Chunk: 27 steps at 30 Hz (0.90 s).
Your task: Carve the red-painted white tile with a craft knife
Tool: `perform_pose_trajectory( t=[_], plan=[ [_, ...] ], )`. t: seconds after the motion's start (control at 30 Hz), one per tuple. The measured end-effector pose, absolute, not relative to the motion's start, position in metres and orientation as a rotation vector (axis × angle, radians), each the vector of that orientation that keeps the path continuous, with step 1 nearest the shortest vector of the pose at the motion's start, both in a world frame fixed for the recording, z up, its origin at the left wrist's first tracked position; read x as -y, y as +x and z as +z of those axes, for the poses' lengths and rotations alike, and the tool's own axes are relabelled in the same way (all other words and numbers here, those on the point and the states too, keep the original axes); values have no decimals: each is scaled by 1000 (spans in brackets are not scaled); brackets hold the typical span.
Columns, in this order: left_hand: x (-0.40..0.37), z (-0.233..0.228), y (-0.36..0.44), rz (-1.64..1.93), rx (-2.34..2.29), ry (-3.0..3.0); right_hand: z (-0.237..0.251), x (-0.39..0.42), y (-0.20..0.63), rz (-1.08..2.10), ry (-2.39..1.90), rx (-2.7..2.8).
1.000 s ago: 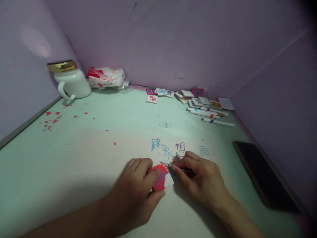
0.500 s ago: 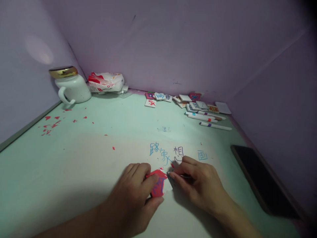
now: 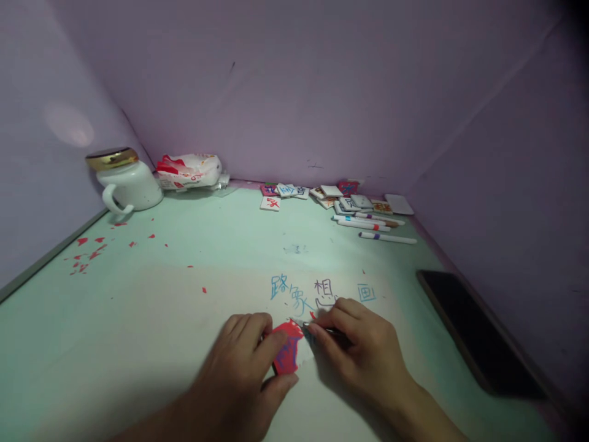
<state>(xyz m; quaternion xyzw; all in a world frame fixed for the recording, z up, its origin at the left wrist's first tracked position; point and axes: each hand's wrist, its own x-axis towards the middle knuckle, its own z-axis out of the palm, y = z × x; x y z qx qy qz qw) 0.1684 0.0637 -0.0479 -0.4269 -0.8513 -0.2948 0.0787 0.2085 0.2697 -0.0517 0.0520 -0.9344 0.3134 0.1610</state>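
Observation:
My left hand (image 3: 248, 356) is closed on a small red tile (image 3: 288, 353) with purple markings, its thumb and fingers pinning the tile to the paper. In my right hand (image 3: 356, 341) is a slim craft knife (image 3: 304, 325), pinched near its tip, its pale blade lying at the tile's upper edge. Part of the tile is hidden under my left fingers, and most of the handle under my right hand. A red scrap lies beside my right fingertips. White paper (image 3: 175, 319) spreads under both hands, with blue and purple characters (image 3: 323, 291) written on it.
A white mug (image 3: 129, 187) with a gold lid and a tissue pack (image 3: 189, 172) stand at the back left. Red scraps (image 3: 83, 241) lie before them. Lettered tiles (image 3: 286, 190) and markers (image 3: 388, 238) line the back right; a dark phone (image 3: 478, 331) lies at right.
The knife's blade has shifted left along the tile's upper edge. The head view has tilted, so the back items sit lower and slightly further left. Both hands keep their holds.

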Motion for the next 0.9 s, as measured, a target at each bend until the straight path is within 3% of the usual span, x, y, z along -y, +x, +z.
perform_pose_trajectory(
  t=[0.9],
  plan=[
    [-60, -43, 162, -777, 2462, -1343, -36, -266, 201, 878, 83, 2845]
  ],
)
